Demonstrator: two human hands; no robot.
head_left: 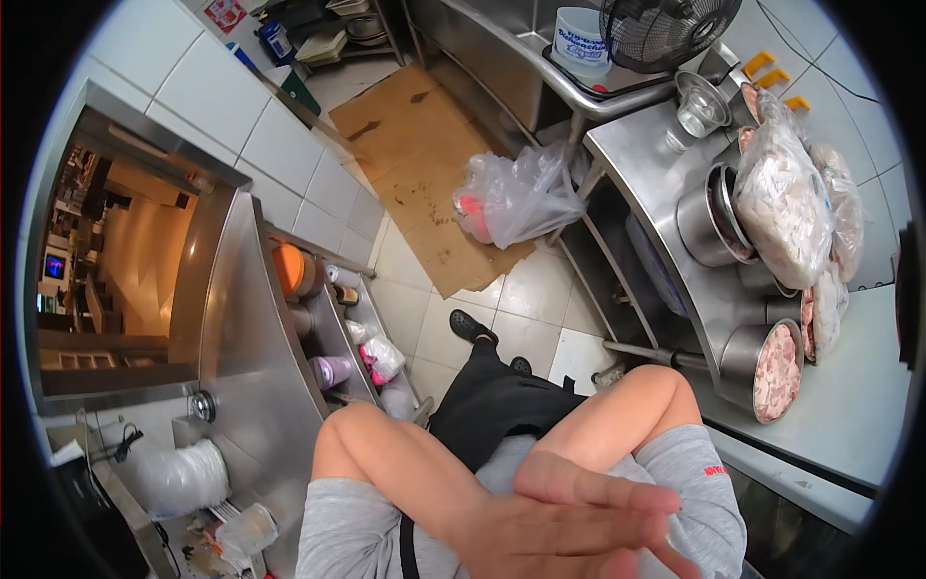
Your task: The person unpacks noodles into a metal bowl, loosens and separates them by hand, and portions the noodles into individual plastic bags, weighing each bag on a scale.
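Observation:
My left hand (559,536) is at the bottom middle, close to the camera, its fingers stretched out toward the right. I see nothing held in it. My right forearm (617,415) crosses in from the right and passes behind the left hand, so the fingers of my right hand are mostly hidden. Both hands are in front of my grey shirt (333,521) and black apron (502,396), apart from the counters.
On the right, a steel table (637,145) bears a pot of raw meat (776,372), bagged meat (786,207) and a fan (666,29). Ahead, a plastic bag (526,193) lies by flattened cardboard (415,174). A steel counter (256,338) with shelves runs along the left.

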